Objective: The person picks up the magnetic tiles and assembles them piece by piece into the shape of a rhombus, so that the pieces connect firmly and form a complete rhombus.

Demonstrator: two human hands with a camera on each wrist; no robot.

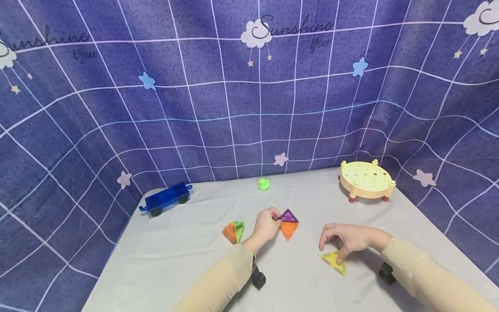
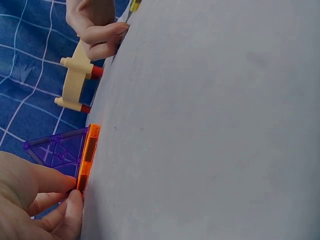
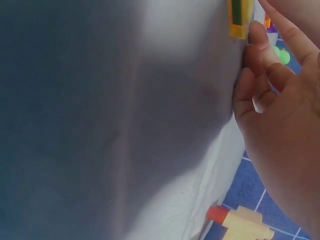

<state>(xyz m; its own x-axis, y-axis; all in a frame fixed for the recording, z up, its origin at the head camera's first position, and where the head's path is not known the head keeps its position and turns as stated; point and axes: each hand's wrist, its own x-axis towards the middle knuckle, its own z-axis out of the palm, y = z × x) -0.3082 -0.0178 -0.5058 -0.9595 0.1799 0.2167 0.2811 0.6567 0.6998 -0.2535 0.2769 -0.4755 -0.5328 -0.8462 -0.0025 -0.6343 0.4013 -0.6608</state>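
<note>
- Head view: the left hand (image 1: 268,225), mid-table (image 1: 167,264), has its fingers pinching the left corner where a purple triangle (image 1: 288,216) and an orange triangle (image 1: 289,230) meet. Purple points toward the curtain (image 1: 218,99), orange toward the person; their shared edge runs left to right.
- The right hand (image 1: 354,238) rests its thumb on a yellow triangle (image 1: 331,259) lying on the table, the other fingers arched loosely apart. The tile's long edge slants from far left to near right.
- Left wrist view: purple rises off the table from the orange one, seen edge-on.
- Right wrist view: yellow shows edge-on, cut off above; its long axis I can't tell here.
</note>
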